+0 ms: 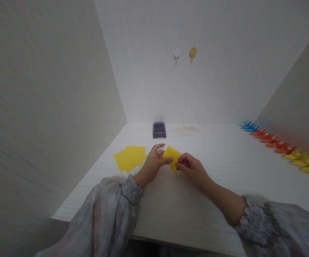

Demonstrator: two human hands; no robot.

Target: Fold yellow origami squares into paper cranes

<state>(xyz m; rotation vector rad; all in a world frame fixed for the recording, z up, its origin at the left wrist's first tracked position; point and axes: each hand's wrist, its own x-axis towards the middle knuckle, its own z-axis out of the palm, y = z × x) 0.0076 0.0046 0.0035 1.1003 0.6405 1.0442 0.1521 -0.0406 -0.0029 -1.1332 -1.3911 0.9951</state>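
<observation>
A small folded yellow paper is held just above the white table between both hands. My left hand pinches its left side with thumb and fingers. My right hand pinches its right lower edge, fingers curled. A stack of flat yellow paper sheets lies on the table just left of my left hand.
A dark phone lies at the back of the table. A row of folded paper figures, blue, orange and yellow, runs along the right side. Two hooks hang on the back wall. Walls close in left and right.
</observation>
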